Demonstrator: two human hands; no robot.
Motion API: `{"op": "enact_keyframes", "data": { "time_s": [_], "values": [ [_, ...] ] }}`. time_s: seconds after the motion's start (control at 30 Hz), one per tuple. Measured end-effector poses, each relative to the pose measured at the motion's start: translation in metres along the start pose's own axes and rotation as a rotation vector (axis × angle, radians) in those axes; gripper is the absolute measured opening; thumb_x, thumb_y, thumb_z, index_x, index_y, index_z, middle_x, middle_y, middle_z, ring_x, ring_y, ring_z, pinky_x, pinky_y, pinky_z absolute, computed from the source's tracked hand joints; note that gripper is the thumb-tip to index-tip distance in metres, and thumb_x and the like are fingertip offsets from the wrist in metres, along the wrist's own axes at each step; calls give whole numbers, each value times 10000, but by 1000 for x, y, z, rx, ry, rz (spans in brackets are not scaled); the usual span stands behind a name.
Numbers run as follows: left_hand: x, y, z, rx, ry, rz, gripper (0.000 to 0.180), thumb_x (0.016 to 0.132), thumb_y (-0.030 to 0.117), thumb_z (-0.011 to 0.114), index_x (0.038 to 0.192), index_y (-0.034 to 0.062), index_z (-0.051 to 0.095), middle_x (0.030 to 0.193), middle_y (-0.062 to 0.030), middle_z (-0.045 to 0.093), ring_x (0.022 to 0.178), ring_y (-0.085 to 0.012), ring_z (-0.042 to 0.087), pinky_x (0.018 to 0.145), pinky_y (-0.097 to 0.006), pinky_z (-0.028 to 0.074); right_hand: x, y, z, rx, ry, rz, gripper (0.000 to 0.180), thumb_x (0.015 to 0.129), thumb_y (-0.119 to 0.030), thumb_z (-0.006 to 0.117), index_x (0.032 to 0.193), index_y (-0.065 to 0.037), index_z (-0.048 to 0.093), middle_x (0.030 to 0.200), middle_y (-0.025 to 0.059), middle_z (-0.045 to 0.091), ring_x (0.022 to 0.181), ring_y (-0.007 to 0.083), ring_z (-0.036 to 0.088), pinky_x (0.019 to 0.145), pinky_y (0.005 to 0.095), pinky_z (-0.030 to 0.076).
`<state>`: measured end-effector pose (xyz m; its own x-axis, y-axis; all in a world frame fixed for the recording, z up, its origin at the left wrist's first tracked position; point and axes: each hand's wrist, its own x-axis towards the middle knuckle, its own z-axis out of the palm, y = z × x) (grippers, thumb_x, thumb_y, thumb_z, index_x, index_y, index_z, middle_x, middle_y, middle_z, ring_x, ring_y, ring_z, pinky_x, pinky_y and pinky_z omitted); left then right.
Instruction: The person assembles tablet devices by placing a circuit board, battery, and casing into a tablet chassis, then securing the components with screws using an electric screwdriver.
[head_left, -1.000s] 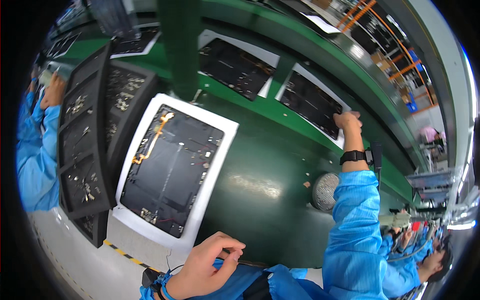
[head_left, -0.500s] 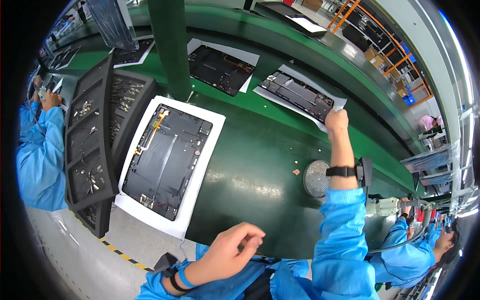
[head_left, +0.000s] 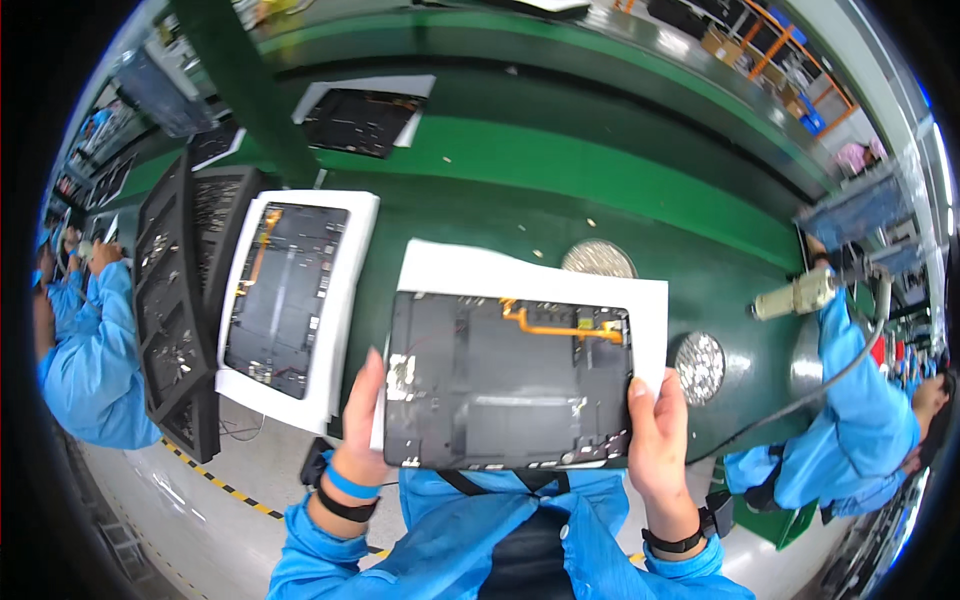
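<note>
In front of my chest lies a flat black tablet housing (head_left: 510, 385) with an orange flex cable along its far side, tilted up on a white sheet (head_left: 500, 268). My left hand (head_left: 362, 415) grips the left edge of the housing and sheet, with its thumb pointing up and the other fingers hidden underneath. At the right edge, my right hand (head_left: 658, 430) has its thumb on top and its fingers round the sheet. To the left, a second black housing (head_left: 285, 300) rests on a white pad (head_left: 345, 290) on the green bench.
Black foam trays (head_left: 165, 300) of small metal parts stand at the left. Two round dishes (head_left: 598, 258) (head_left: 700, 368) sit on the bench. Another housing (head_left: 362, 122) lies on the green conveyor beyond a green post (head_left: 240, 90). Co-workers (head_left: 850, 400) in blue sit at both sides.
My right hand has drawn a housing and its white sheet off the conveyor and toward me. My left hand, empty before, now holds the other edge. The view has shifted right.
</note>
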<state>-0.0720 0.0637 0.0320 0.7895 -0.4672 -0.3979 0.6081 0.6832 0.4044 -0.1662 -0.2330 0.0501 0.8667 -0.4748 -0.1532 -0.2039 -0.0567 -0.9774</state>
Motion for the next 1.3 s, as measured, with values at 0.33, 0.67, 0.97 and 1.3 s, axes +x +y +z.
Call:
{"op": "enact_keyframes", "data": {
  "time_s": [0.33, 0.67, 0.97, 1.3],
  "values": [
    [5, -46, -7, 581, -30, -122, 500, 974, 80, 614, 1449, -52, 532, 1322, -140, 689, 1197, -204, 673, 1034, -350, 531, -16, 31, -47, -767, 159, -165, 234, 1000, -160, 683, 1132, 5, 583, 761, 131, 665, 676, 351, 677, 623, 467, 518],
    [15, -60, 8, 1270, 66, 59, 264, 1084, 173, 562, 1254, -11, 644, 1012, -39, 700, 869, -130, 636, 772, -298, 504, 3, 56, -60, -859, 172, -88, 186, 1082, -186, 556, 977, -35, 584, 817, 227, 664, 745, 464, 658, 642, 532, 502],
    [23, -62, 31, 1938, 223, 432, 115, 953, 34, 726, 984, -20, 628, 711, -124, 645, 598, -218, 648, 550, -321, 491, 10, 63, -45, -1109, 216, -194, 213, 1050, -184, 611, 889, -68, 534, 757, 143, 644, 611, 403, 649, 513, 488, 514],
    [31, -58, 38, 1886, 136, 240, 168, 914, 29, 762, 867, -5, 604, 693, -149, 643, 584, -316, 642, 546, -387, 477, 81, 0, -61, -514, 538, -762, 659, 949, -141, 749, 1473, 37, 391, 1420, 189, 470, 1266, 294, 519, 1049, 431, 448]
  ]
}}
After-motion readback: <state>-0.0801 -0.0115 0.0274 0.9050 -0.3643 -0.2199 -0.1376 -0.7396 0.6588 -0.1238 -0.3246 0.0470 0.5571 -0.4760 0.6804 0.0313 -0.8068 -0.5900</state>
